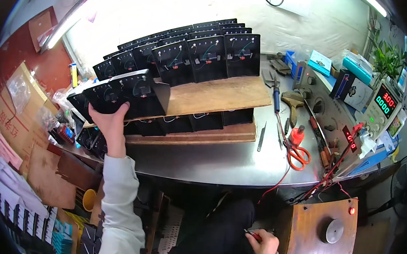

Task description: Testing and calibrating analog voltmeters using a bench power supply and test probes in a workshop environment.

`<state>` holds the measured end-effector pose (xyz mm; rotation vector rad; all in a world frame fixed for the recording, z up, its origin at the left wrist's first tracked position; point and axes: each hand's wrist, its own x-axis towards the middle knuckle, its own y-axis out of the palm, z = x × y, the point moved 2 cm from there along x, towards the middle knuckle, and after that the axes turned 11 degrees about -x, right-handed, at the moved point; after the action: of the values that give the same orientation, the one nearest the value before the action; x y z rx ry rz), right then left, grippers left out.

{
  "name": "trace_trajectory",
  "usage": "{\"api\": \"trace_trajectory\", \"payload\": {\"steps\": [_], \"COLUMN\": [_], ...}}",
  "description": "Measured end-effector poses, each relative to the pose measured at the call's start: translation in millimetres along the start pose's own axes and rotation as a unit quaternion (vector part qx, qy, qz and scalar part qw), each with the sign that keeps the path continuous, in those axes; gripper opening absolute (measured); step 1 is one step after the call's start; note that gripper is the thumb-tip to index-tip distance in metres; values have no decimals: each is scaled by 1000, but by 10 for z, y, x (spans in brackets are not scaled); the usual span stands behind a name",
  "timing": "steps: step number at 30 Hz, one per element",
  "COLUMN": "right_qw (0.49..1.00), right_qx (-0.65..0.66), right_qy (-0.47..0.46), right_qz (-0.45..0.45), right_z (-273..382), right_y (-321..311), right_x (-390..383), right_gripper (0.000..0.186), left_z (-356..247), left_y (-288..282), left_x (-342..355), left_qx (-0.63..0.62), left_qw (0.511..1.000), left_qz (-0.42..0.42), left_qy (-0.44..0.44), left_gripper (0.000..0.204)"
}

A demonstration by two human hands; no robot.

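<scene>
While the left hand [112, 120] reaches up to the near left corner of an upper wooden board [234, 89], its thumb and forefinger are spread apart against the lower edge of a black panel [114, 92]; the other fingers are hidden, so I cannot tell how tightly it grips. This panel leans at the board's left end, in front of further rows of upright black panels [207, 70] fitted with thin wires and small parts. More panels fill the gap beneath, above a lower wooden board [203, 135] lying along the metal surface [201, 162]. The right hand [266, 245] is low, off the surface's near edge, fingertips pinching a slim red and dark tool [253, 235] between the person's dark-trousered leg [224, 230] and a wooden box [302, 233] with a round metal knob. Toward the surface's right edge lie orange-red scissors [292, 153], a red bottle [297, 136] and a brush [292, 99], near a power supply [380, 116] with lit digits.
</scene>
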<state>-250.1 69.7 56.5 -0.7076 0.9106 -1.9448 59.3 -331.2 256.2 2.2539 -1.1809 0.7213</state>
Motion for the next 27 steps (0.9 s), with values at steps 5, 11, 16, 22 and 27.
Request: {"api": "trace_trajectory", "payload": {"steps": [5,11,16,22,27], "right_qw": [998,997,999,999,1000], "right_qx": [9,-4,-22,-31,-23], "right_qy": [-54,-71,-36,-5,-3], "right_qz": [9,4,-24,32,14], "right_z": [212,174,43,-44,20], "right_y": [18,87,-2,138,109], "right_x": [31,-189,-382,-412,-117], "right_gripper": [22,24,18,26,20], "left_z": [-524,-671,-701,-795,-1343], "left_y": [479,1098,882,220,249], "left_x": [-646,-951,-1061,210,-187], "left_qx": [86,171,83,347,249], "left_qw": [996,985,966,836,774], "left_qz": [-26,1,40,212,344], "left_qy": [16,-37,241,368,470], "left_gripper": [121,128,101,55,22]}}
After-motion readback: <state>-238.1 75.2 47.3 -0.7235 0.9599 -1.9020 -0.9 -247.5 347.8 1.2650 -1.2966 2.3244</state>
